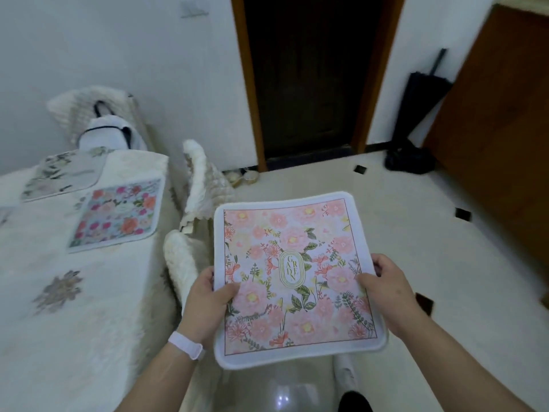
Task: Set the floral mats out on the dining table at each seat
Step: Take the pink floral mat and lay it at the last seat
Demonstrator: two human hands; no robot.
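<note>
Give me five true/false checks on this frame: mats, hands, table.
1. Both hands hold the pink mat. True: left hand grips its left edge, right hand its right edge.
2. The pink mat lies flat on the table. False: it is held up over the floor, beside the table.
3. Two mats already lie on the table. True: a bright multicolour mat and a pale greenish mat beyond it.
4. The wristband is on the right wrist. False: it is on the left wrist.
5. The pink mat's centre label reads GARDEN. True.
</note>
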